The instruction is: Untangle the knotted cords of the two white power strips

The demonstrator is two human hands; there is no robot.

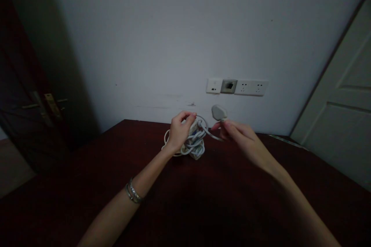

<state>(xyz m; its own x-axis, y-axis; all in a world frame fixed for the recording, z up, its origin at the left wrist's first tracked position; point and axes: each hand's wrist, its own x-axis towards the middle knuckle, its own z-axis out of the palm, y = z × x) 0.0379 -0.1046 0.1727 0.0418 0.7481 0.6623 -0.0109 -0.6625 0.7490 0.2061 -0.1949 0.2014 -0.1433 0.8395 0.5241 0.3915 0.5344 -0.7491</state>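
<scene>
A white power cord (193,144) is wound in tangled loops around a pale power strip (196,156), most of which is hidden by the cord and my hand. My left hand (181,129) is closed at the top of the bundle, thumb and fingers pinching a loop of the cord. To the right, my right hand (239,135) grips the cord end just below a white plug (219,112), which points up and slightly left. Between the two hands a length of cord curves over from the bundle.
The bundle is over a dark red table (179,200) against a pale wall (162,38). Several wall sockets (251,87) and a dark-centred outlet (228,86) sit above the plug. A dark door (26,65) stands at left, a white door (342,104) at right.
</scene>
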